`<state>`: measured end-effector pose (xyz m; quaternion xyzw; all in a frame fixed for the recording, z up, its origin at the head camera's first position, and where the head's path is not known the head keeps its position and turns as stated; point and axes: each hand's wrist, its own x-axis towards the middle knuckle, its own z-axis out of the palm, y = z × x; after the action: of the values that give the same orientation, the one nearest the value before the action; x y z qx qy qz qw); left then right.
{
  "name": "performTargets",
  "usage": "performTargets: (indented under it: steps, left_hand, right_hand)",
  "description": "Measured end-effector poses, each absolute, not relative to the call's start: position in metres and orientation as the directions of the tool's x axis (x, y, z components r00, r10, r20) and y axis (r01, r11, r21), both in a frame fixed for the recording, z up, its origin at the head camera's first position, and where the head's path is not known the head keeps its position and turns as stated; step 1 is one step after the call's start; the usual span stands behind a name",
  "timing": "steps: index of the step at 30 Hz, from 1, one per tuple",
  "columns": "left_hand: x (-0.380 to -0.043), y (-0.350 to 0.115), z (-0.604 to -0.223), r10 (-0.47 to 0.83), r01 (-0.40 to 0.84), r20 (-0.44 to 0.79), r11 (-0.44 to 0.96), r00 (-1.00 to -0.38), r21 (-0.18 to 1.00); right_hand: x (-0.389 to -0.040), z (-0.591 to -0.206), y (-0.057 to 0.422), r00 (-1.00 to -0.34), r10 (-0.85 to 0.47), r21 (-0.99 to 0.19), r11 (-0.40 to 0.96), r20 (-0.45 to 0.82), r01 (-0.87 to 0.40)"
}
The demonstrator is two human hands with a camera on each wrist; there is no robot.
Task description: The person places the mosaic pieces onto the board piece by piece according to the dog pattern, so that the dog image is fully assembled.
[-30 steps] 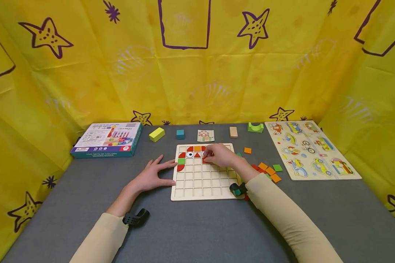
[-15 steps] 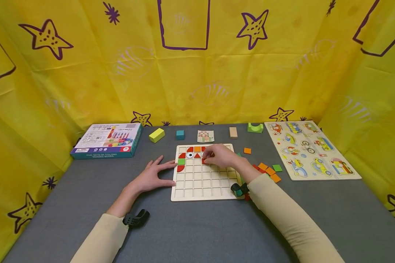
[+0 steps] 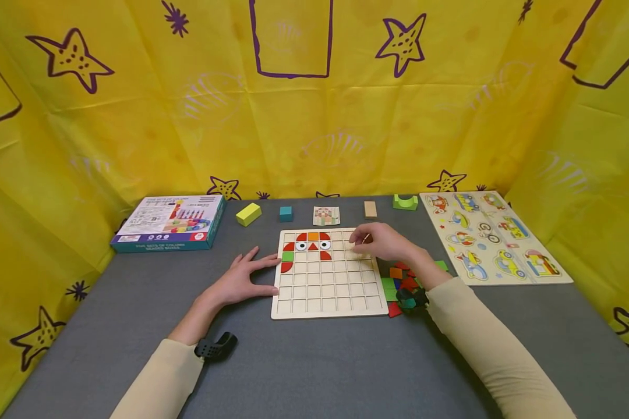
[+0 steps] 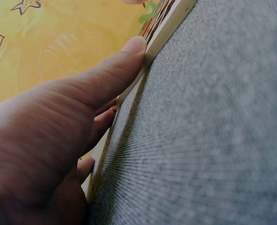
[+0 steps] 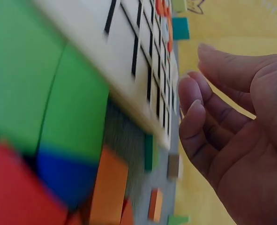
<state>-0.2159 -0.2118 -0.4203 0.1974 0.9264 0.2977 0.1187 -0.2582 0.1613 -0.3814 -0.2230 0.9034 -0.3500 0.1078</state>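
A pale wooden grid board (image 3: 329,294) lies on the grey cloth. Red quarter-round pieces, a red triangle (image 3: 313,247), an orange square (image 3: 313,236), a green square (image 3: 288,256) and two eye tiles (image 3: 301,246) sit in its upper-left cells. My left hand (image 3: 241,280) rests at the board's left edge, thumb and fingers spread and touching it. Over the board's upper-right cells hangs my right hand (image 3: 385,241). In the right wrist view its thumb and loosely bent fingers stand apart, with nothing between them. A red quarter-round piece (image 3: 325,256) lies below the right eye tile.
Loose coloured tiles (image 3: 389,289) lie along the board's right edge, partly under my right wrist. Behind the board stand a yellow block (image 3: 248,214), a teal cube (image 3: 286,214), a picture card (image 3: 327,216), a wooden block (image 3: 370,209) and a green arch (image 3: 405,202). A box (image 3: 170,224) and puzzle board (image 3: 495,238) flank them.
My right hand has let go of the red quarter-round piece and moved right, uncovering it and the right eye tile. My left hand has stayed at the board's edge.
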Motion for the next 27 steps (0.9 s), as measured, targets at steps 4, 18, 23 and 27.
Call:
performTargets:
  steps: [4,18,23,27]
  left_hand:
    - [-0.216,-0.212,-0.42,0.433,0.292,-0.105,0.748,-0.895,0.596]
    - [-0.216,-0.212,-0.421,0.435,0.293,-0.108,0.75,-0.894,0.594]
    - [-0.216,-0.213,-0.421,0.437,0.302,-0.096,0.747,-0.894,0.592]
    - [-0.215,-0.213,-0.42,0.438,0.303,-0.097,0.748,-0.894,0.59]
  right_hand:
    - [-0.255,-0.383,0.177,-0.883,-0.468,-0.68,0.66,-0.038,-0.32]
    - [-0.239,-0.392,0.236,-0.874,-0.482,-0.651,0.681,-0.053,-0.336]
    - [-0.237,-0.389,0.251,-0.88,-0.467,-0.625,0.713,-0.084,-0.319]
    - [-0.236,-0.387,0.258,-0.876,-0.465,-0.608,0.734,-0.127,-0.302]
